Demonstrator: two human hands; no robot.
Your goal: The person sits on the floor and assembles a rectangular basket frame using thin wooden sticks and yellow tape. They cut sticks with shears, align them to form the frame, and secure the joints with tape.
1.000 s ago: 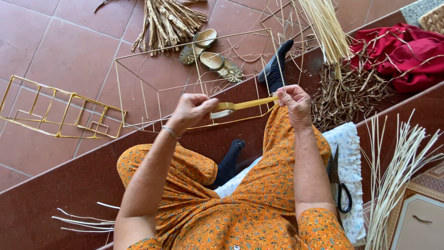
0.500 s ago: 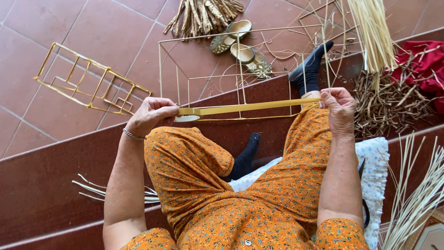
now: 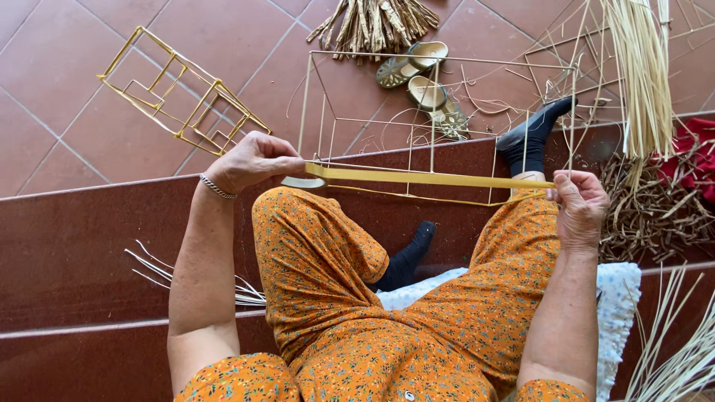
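Left hand (image 3: 249, 160), right hand (image 3: 581, 202) grip yellow strip (image 3: 428, 178) taut.

Flat yellow strip (image 3: 424, 177), taut, level, perhaps cane, above the knees.

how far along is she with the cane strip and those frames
Looks done: one yellow-wrapped frame lies finished on the tiles. In hand: a flat yellow strip is held taut between the left hand and right hand, above the knees. Left: the large wire frame shows mostly bare rods, and a bundle of pale cane lies unused.
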